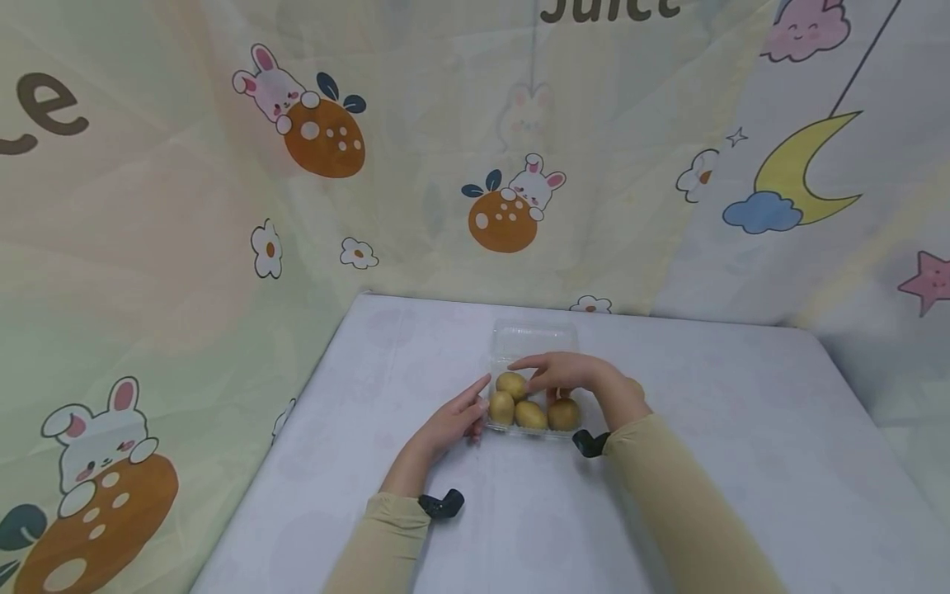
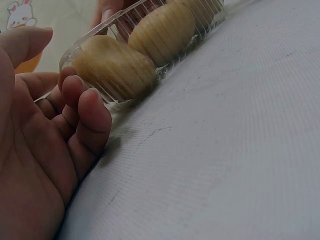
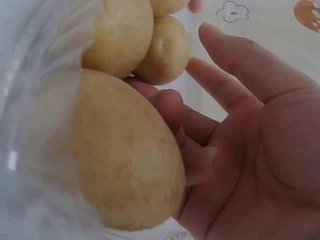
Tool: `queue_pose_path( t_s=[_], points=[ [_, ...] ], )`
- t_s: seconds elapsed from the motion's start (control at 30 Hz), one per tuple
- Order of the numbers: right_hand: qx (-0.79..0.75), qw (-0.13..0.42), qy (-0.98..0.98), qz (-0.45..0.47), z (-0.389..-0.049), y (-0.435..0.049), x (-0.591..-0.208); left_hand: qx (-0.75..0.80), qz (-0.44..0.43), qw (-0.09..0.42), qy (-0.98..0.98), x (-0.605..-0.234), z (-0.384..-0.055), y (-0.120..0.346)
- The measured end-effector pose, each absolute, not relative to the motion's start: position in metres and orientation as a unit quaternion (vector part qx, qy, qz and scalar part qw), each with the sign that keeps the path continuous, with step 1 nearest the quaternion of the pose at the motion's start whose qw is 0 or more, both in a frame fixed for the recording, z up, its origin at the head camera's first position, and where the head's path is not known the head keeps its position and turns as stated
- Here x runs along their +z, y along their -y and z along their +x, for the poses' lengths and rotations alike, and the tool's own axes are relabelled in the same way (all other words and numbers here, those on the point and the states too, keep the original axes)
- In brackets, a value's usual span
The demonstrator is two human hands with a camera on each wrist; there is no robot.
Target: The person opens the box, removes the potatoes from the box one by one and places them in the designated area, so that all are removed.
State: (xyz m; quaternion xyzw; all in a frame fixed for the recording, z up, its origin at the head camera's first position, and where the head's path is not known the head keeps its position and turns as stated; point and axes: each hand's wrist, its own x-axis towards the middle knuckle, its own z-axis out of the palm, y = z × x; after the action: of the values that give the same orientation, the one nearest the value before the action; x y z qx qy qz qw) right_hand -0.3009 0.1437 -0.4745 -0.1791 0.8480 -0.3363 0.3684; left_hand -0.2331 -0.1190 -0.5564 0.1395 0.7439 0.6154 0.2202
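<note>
Several yellow-brown potatoes [image 1: 530, 415] lie in a clear plastic container [image 1: 534, 432] on the table, its lid [image 1: 534, 338] folded back on the far side. My left hand [image 1: 454, 419] is at the container's left wall, fingertips at the plastic and fingers loosely bent, with nothing gripped. Over the container reaches my right hand [image 1: 575, 373]. In the right wrist view its fingers [image 3: 200, 120] lie beside the potatoes, the near one [image 3: 130, 155] being largest, and its thumb stands apart from them. Some right fingertips are hidden behind potatoes.
The container stands on a table with a white cloth [image 1: 705, 429]. Behind and at the left hangs a printed curtain [image 1: 416, 206] with rabbits and flowers. A black wrist mount [image 1: 443, 504] sits at my left cuff, another mount [image 1: 590, 444] at my right.
</note>
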Motion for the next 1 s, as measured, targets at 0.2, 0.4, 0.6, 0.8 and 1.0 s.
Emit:
queue_pose_path(
  t_s=[0.2, 0.4, 0.6, 0.8, 1.0],
  points=[
    [-0.322, 0.383, -0.846, -0.185, -0.303, -0.139, -0.480, 0.620, 0.142, 0.219, -0.740, -0.556, -0.232, 0.119],
    [-0.343, 0.396, -0.831, -0.188, -0.306, -0.138, -0.486, 0.617, 0.136, 0.217, -0.744, -0.556, -0.231, 0.119],
    [-0.351, 0.392, -0.830, -0.185, -0.307, -0.134, -0.487, 0.617, 0.132, 0.216, -0.746, -0.557, -0.232, 0.119],
    [-0.350, 0.382, -0.836, -0.181, -0.308, -0.130, -0.488, 0.614, 0.137, 0.212, -0.748, -0.558, -0.232, 0.120],
    [-0.344, 0.372, -0.843, -0.179, -0.310, -0.129, -0.492, 0.612, 0.143, 0.214, -0.748, -0.558, -0.233, 0.120]
  ],
)
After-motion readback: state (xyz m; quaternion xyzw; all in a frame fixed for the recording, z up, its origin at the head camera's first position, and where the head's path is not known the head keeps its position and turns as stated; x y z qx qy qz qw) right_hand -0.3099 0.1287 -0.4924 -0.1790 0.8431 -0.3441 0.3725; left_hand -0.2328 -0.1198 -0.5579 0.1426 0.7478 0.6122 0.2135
